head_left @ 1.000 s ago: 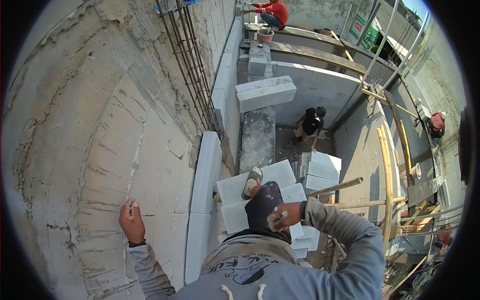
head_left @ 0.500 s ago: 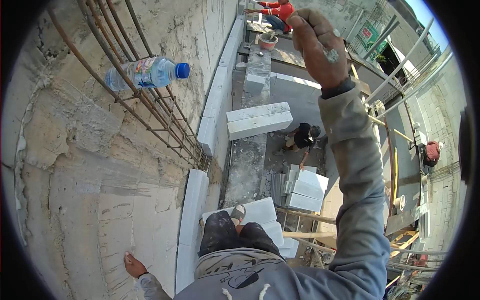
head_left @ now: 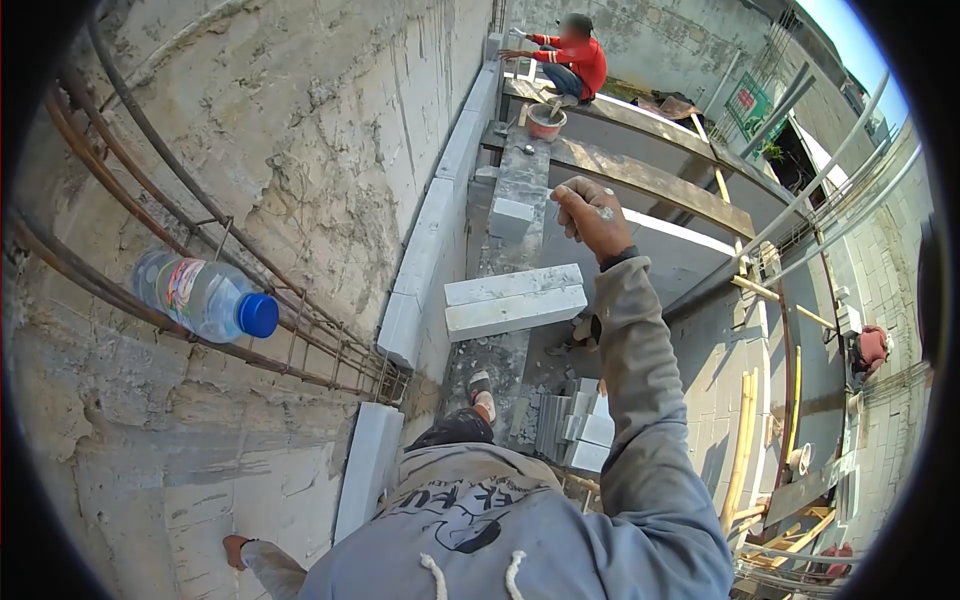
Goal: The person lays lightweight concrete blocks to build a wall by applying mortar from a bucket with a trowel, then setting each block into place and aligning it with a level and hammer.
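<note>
My right hand [head_left: 594,220] is raised in front of me, its fingers curled in a closed pinch. Whatever they hold, if anything, is too small to make out. Pale grey smears mark the back of this hand. Low at the left, my left hand [head_left: 236,552] is against the rough wall [head_left: 230,420], its fingers mostly hidden. A clear water bottle [head_left: 195,295] with a blue cap rests among rusty steel bars [head_left: 300,330] along the wall. Beyond my feet, two long white blocks [head_left: 515,303] lie side by side across a dusty plank [head_left: 500,365].
A row of white blocks [head_left: 428,235] lines the wall. A red bucket [head_left: 546,121] stands farther along, near a crouching person in red [head_left: 585,70]. Block stacks [head_left: 585,430] sit below at right, where another person is mostly hidden by my arm. Bamboo poles [head_left: 742,440] stand at right.
My view has shifted forward along the plank, and one foot now stands on it. My right hand appears lower, still closed. The bottle appears nearer and farther left.
</note>
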A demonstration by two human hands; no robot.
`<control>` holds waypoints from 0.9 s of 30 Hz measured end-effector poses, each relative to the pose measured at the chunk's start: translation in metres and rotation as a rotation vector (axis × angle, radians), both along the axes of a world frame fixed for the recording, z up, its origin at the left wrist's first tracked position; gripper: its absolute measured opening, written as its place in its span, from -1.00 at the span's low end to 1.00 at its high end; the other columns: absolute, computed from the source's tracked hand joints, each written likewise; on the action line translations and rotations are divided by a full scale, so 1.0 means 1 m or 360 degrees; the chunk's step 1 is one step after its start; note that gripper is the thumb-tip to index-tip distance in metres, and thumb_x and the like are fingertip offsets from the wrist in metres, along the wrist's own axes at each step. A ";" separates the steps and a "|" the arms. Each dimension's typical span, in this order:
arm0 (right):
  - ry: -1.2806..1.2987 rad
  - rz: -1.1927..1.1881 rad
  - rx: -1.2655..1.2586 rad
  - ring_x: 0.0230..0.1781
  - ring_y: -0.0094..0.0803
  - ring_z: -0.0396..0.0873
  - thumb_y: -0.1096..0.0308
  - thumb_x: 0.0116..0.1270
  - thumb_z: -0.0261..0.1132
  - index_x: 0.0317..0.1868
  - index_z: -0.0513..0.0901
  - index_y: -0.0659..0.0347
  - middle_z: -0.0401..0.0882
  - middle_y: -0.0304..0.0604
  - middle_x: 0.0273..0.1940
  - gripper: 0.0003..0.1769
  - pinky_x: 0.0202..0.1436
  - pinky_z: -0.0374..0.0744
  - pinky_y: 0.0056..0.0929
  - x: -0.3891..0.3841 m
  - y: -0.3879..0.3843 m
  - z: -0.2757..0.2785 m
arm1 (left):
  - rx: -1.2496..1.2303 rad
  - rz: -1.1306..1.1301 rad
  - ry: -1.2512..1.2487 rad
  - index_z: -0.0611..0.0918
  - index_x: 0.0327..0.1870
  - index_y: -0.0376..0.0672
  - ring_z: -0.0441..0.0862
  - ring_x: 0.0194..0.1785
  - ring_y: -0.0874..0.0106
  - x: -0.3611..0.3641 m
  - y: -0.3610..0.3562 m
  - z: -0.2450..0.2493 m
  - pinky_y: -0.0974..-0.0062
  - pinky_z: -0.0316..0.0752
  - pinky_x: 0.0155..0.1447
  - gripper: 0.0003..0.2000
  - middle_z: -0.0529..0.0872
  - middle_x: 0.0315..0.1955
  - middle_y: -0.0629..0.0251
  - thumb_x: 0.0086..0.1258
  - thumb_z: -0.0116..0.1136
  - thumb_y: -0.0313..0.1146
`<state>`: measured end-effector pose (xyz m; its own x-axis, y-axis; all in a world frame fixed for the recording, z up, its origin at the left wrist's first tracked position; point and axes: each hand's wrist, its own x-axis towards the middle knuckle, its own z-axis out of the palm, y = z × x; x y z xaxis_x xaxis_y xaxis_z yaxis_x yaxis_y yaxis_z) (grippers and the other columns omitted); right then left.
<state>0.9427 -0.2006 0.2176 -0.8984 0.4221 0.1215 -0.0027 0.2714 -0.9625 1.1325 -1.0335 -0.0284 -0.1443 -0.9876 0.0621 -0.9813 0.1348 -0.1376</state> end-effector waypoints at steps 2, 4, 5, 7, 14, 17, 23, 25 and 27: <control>-0.0157 -0.0016 -0.0021 -0.69 -0.57 0.39 0.21 0.27 0.19 -0.31 0.56 0.26 0.48 -0.27 -0.60 -0.75 -0.65 0.34 -0.55 -0.046 0.057 -0.039 | -0.0044 0.0072 -0.0006 0.58 -0.06 -0.18 0.60 -0.14 0.03 -0.008 0.008 0.009 0.06 0.48 -0.02 -0.62 0.61 -0.21 -0.13 0.21 0.12 -0.12; -0.0391 -0.0113 -0.0140 -0.69 -0.52 0.43 0.19 0.26 0.18 -0.30 0.56 0.27 0.52 -0.21 -0.58 -0.73 -0.67 0.35 -0.51 -0.085 0.120 -0.087 | -0.0066 0.0148 0.0009 0.59 -0.06 -0.19 0.61 -0.15 0.05 -0.016 0.038 0.014 0.08 0.48 -0.03 -0.63 0.61 -0.21 -0.10 0.21 0.12 -0.13; -0.0534 -0.0269 -0.0041 -0.68 -0.47 0.47 0.18 0.25 0.17 -0.30 0.55 0.29 0.55 -0.14 -0.55 -0.71 -0.67 0.37 -0.48 -0.097 0.149 -0.117 | -0.0063 0.0163 0.0019 0.59 -0.07 -0.19 0.61 -0.15 0.06 -0.020 0.058 0.015 0.09 0.49 -0.04 -0.64 0.62 -0.22 -0.09 0.21 0.12 -0.14; -0.0735 -0.0436 -0.0003 -0.69 -0.43 0.48 0.20 0.26 0.14 -0.27 0.53 0.30 0.56 -0.10 -0.54 -0.72 -0.68 0.39 -0.45 -0.101 0.193 -0.179 | -0.0022 0.0155 0.0047 0.59 -0.07 -0.19 0.61 -0.16 0.08 -0.029 0.105 0.013 0.11 0.49 -0.05 -0.65 0.62 -0.22 -0.06 0.21 0.12 -0.15; -0.1735 0.0104 0.0818 -0.29 -0.24 0.66 0.05 0.19 0.14 -0.27 0.66 0.26 0.67 -0.07 -0.32 -0.59 -0.13 0.56 -0.26 -0.008 0.212 -0.399 | 0.1150 0.0020 0.0016 0.61 -0.10 -0.20 0.62 -0.20 0.16 -0.048 0.296 -0.065 0.17 0.50 -0.10 -0.68 0.64 -0.24 0.03 0.22 0.11 -0.19; -0.2634 0.0492 0.0290 -0.32 -0.18 0.66 -0.05 0.30 0.04 -0.26 0.69 0.19 0.68 -0.11 -0.33 -0.52 -0.17 0.58 -0.19 0.024 0.202 -0.448 | 0.1774 0.0023 0.0078 0.61 -0.11 -0.21 0.63 -0.21 0.19 -0.095 0.372 -0.093 0.20 0.51 -0.11 -0.69 0.65 -0.25 0.07 0.22 0.11 -0.21; -0.2522 0.0866 0.0579 -0.18 -0.26 0.66 -0.08 0.02 0.30 -0.15 0.67 0.26 0.69 -0.05 -0.24 -0.43 -0.05 0.56 -0.34 -0.062 0.264 -0.477 | 0.2255 -0.0066 0.0289 0.63 -0.13 -0.22 0.64 -0.24 0.26 -0.251 0.521 -0.118 0.25 0.52 -0.15 -0.72 0.67 -0.27 0.15 0.23 0.11 -0.25; -0.2458 0.0667 0.0461 -0.12 -0.22 0.63 -0.03 -0.01 0.32 -0.19 0.69 0.21 0.67 -0.03 -0.21 -0.49 -0.02 0.55 -0.33 -0.133 0.315 -0.522 | 0.2273 -0.0092 0.0367 0.63 -0.14 -0.22 0.64 -0.25 0.28 -0.315 0.563 -0.123 0.27 0.52 -0.17 -0.73 0.68 -0.28 0.18 0.23 0.11 -0.26; -0.2297 0.0376 0.0234 -0.08 -0.16 0.60 0.02 0.04 0.28 -0.18 0.67 0.21 0.66 0.00 -0.17 -0.54 0.03 0.51 -0.30 -0.224 0.354 -0.507 | 0.2265 -0.0089 0.0378 0.64 -0.15 -0.23 0.65 -0.26 0.30 -0.385 0.609 -0.121 0.29 0.52 -0.18 -0.74 0.68 -0.28 0.21 0.23 0.11 -0.27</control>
<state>0.7185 0.1533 -0.2890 -0.3206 0.3148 -0.8934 0.8585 0.4950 -0.1337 0.7472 -0.4249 -0.1498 -0.3107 -0.2245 -0.9236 -0.9503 0.0542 0.3065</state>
